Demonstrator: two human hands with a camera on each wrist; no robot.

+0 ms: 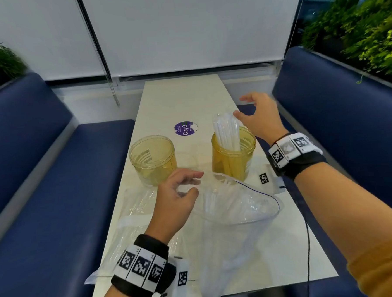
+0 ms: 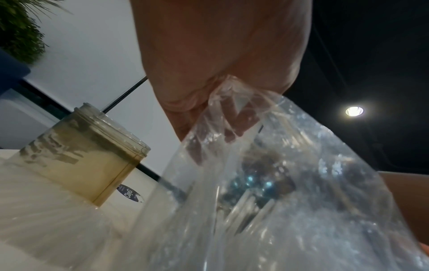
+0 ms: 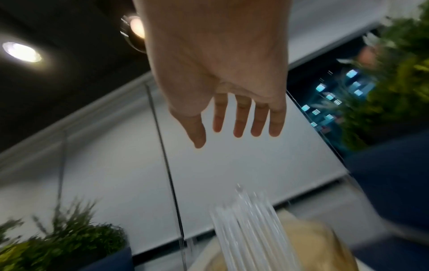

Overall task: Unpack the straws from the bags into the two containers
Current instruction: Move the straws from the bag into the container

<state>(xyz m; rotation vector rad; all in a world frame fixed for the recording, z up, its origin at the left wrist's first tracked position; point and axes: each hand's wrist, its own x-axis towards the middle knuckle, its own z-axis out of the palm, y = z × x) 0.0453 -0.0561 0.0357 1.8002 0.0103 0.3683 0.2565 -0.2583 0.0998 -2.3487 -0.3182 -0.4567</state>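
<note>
Two yellow see-through containers stand mid-table. The left container holds nothing. The right container has a bunch of white straws standing in it. My right hand hovers just above and right of the straw tops, fingers spread and empty. My left hand pinches the mouth edge of a clear zip bag, which is lifted off the table. Several straws still lie inside it.
A second clear bag lies flat on the white table at the near left. A purple sticker sits behind the containers. A black cable runs along the right edge. Blue benches flank the table.
</note>
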